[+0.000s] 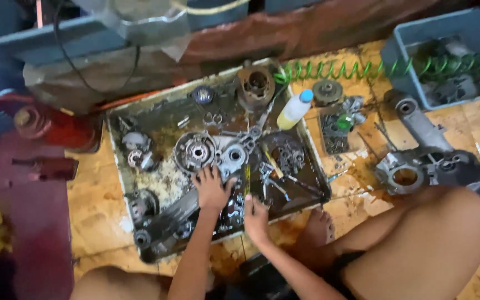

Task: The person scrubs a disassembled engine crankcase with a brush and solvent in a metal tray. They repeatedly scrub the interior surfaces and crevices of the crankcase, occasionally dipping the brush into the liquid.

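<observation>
From the head view, a person squats on a tiled floor (362,205) over a shallow, oily metal tray (119,166) packed with engine parts. The left hand (212,189) lies flat with fingers spread on the parts near the tray's middle, its fingertips touching a small silver housing (233,157) just right of a round clutch-like disc (194,151); it grips nothing. The right hand (255,219) sits near the tray's front edge, fingers curled down among small pieces beside a yellow-handled tool (247,179); whether it grasps anything cannot be told. A cylinder-shaped part (255,86) stands at the tray's far edge. Just beyond the tray's right side, a white bottle with a blue cap (294,109) lies tilted, near a green coiled hose (329,71) that runs toward a grey plastic bin (401,61). A large grey engine casing (423,161) rests on the floor by the person's right knee. A red jack (56,128) stands left of the tray.
</observation>
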